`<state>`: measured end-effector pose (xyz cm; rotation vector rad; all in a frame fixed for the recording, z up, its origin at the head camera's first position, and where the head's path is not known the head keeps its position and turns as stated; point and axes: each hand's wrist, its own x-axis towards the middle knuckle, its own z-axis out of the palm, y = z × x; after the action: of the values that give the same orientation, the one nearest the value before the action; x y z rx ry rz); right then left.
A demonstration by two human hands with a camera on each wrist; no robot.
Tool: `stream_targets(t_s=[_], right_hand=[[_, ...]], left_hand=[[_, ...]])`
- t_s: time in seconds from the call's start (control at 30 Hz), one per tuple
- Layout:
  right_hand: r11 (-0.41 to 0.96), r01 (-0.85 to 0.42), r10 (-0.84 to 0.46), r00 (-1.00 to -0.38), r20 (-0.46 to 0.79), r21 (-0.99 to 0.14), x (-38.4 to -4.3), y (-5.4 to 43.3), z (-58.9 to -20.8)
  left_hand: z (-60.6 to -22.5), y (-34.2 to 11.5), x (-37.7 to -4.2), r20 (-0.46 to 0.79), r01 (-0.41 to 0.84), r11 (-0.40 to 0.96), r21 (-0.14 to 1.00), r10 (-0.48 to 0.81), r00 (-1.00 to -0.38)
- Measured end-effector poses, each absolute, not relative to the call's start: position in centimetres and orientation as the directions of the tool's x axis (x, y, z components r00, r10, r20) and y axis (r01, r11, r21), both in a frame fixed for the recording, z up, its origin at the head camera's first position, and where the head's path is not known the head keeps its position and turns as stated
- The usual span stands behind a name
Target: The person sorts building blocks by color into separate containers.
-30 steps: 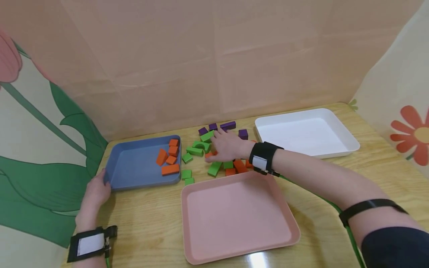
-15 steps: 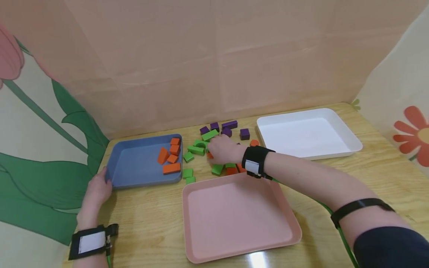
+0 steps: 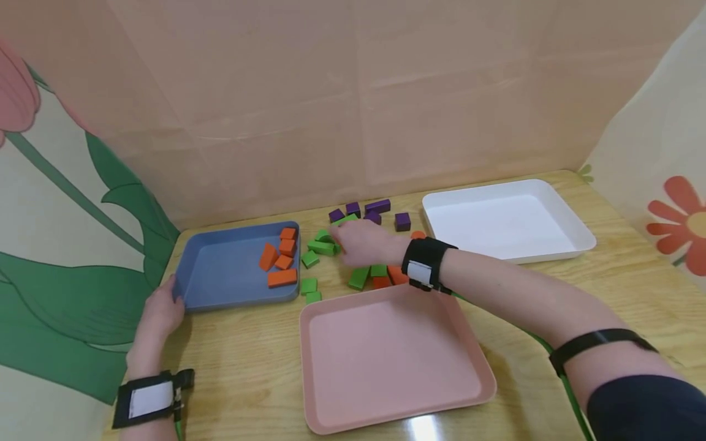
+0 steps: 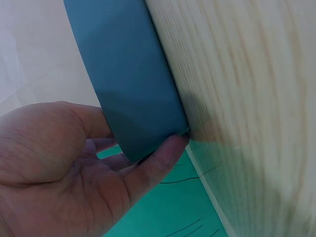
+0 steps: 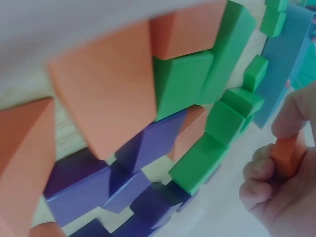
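Observation:
My right hand (image 3: 364, 242) is above the block pile, pinching an orange block (image 5: 286, 154) between thumb and curled fingers, as the right wrist view shows. Beneath and around it lie green blocks (image 3: 322, 247), purple blocks (image 3: 377, 206) and more orange blocks (image 3: 397, 274), partly hidden by the hand and wrist. At the left, my left hand (image 3: 162, 309) grips the near left corner of a blue tray (image 3: 231, 304). In the left wrist view its thumb is at the rim and its fingers reach round the tray's corner. Several orange blocks (image 3: 282, 278) lie in the tray's right side.
A pink tray (image 3: 397, 413) sits at the front middle of the wooden table (image 3: 237, 367). A white tray (image 3: 510, 214) stands at the back right. Behind the table hangs a plain pinkish sheet (image 3: 265, 110); printed sheets flank both sides.
My right hand's spread fingers have closed on an orange block among the others and shifted slightly left and up with it. The left hand has kept its grip on the blue tray.

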<state>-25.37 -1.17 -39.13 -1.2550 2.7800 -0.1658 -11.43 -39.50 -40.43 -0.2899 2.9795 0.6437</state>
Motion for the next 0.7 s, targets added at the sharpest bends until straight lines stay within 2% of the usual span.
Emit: stream_targets(t_s=[0.3, 0.53, 0.7], right_hand=[[0.602, -0.783, -0.793, -0.609, 0.001, -0.158, -24.8, -3.4, -38.7], [0.533, -0.814, -0.838, -0.545, -0.014, -0.232, -24.3, -5.8, -38.0], [0.529, -0.825, -0.842, -0.54, 0.003, -0.2, -24.9, -8.4, -37.8]], left_hand=[[-40.3, -39.5, -11.2, -0.117, -0.215, 0.892, 0.398, -0.183, -0.976], [-40.3, -39.4, -11.4, -0.121, -0.204, 0.894, 0.399, -0.169, -0.978], [-40.5, -39.2, -11.6, -0.116, -0.198, 0.895, 0.401, -0.164, -0.98]])
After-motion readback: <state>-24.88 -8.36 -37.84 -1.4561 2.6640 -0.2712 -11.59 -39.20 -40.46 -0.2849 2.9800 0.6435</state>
